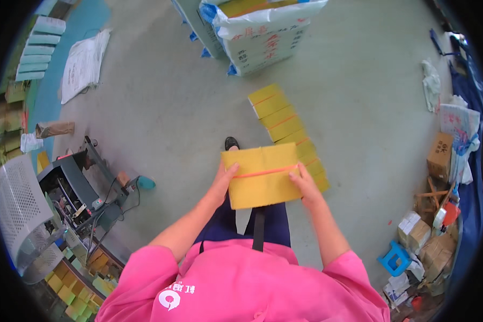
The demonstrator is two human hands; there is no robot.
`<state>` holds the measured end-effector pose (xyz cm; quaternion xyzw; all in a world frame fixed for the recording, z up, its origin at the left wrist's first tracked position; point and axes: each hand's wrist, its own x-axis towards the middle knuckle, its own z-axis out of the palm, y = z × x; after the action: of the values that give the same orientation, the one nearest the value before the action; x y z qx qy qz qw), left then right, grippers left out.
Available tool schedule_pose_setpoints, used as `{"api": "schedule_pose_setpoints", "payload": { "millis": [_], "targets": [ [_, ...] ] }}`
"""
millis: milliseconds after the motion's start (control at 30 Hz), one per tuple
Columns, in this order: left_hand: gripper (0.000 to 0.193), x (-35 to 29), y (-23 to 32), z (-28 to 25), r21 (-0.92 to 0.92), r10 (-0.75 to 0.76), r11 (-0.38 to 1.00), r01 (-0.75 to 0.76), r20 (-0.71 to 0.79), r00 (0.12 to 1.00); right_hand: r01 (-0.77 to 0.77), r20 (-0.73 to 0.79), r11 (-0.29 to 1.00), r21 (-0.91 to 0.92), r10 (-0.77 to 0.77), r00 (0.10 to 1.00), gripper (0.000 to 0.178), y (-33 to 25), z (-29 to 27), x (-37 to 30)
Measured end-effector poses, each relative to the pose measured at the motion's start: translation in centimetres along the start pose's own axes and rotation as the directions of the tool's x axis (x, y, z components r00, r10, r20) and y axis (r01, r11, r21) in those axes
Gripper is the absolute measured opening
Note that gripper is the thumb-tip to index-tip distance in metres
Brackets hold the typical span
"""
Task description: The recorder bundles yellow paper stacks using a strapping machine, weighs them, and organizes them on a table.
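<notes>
Between my two hands, in front of my body, is a thick yellow paper bundle (263, 188) with a red band across its middle. My left hand (222, 180) grips its left edge, the thumb lying on top. On the opposite edge my right hand (306, 185) is closed the same way, thumb near the band. Beyond and partly beneath the held bundle, a row of similar yellow bundles (284, 122) with red bands runs along the floor. The bundle I hold hides part of the row's near end.
White printed sacks (265, 45) stand ahead, the nearer one holding yellow paper. At left are a grey machine (75, 188), a perforated grey chair (24, 209) and a flat white sack (86, 64). Cardboard boxes (440, 155) and a blue stool (395, 258) crowd the right side.
</notes>
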<state>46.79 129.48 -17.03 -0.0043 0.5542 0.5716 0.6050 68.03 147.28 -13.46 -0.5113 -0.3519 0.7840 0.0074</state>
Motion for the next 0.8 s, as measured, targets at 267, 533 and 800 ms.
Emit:
{"api": "schedule_pose_setpoints", "payload": {
  "millis": [267,533,800],
  "targets": [
    [0.073,23.8,-3.2,-2.3,-0.106,-0.161,0.982,0.157,-0.027,0.987,0.008,0.036,0.955,-0.297,0.003,0.999,0.080,-4.6,-7.7,25.9],
    [0.073,41.3,-8.4,-5.6,-0.198,-0.080,0.978,0.060,-0.093,0.992,0.072,0.088,0.951,-0.301,-0.047,0.995,0.074,-4.4,-11.1,44.0],
    [0.076,47.1,-12.6,-7.9,-0.113,-0.099,0.990,0.084,-0.139,0.985,-0.034,0.056,0.945,-0.325,0.055,0.997,0.073,-2.0,-12.3,51.4]
  ]
}}
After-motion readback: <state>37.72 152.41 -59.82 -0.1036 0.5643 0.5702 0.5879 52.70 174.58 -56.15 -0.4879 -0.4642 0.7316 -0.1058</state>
